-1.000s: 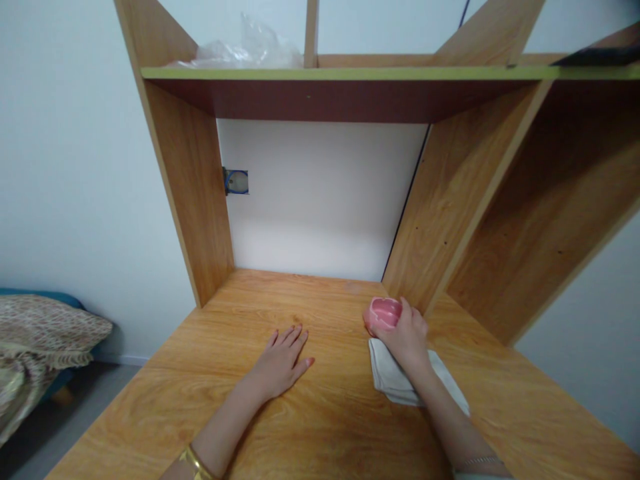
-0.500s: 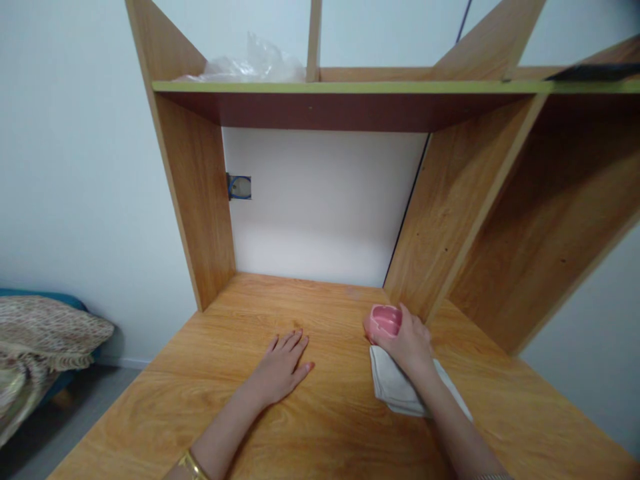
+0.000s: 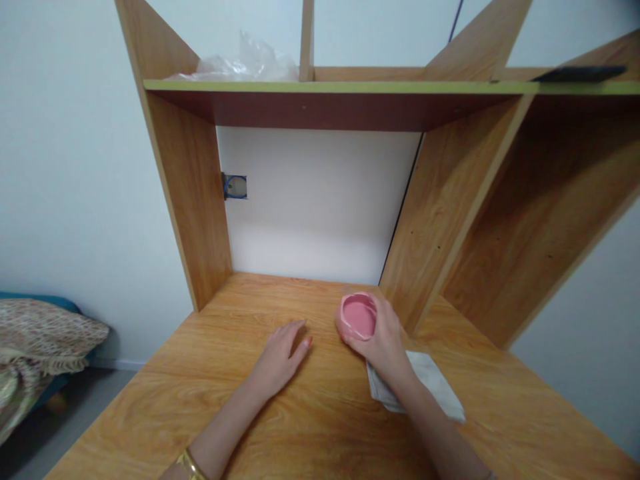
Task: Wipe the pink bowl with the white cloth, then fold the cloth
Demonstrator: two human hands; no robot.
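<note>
A pink faceted bowl, perhaps an ashtray (image 3: 359, 316), is gripped at its right side by my right hand (image 3: 383, 340), with the thumb at the near edge. Its hollow faces up toward me and looks bare inside. Under my right wrist lies a folded white cloth (image 3: 434, 381) on the wooden desk top (image 3: 320, 427). My left hand (image 3: 281, 357) is held over the desk left of the bowl, fingers apart and slightly curved, with nothing in it. A gold bracelet (image 3: 190, 465) circles the left wrist.
Wooden side panels (image 3: 193, 207) and a green-edged shelf (image 3: 350, 87) frame the desk. Clear plastic wrapping (image 3: 245, 63) and a dark flat object (image 3: 583, 73) lie on the shelf. An open socket box (image 3: 235, 187) shows in the back wall. Patterned fabric (image 3: 50, 327) sits at far left.
My right hand has brought the pink bowl leftward, off toward the middle of the desk. The left hand has gone from lying flat to a raised, curved pose.
</note>
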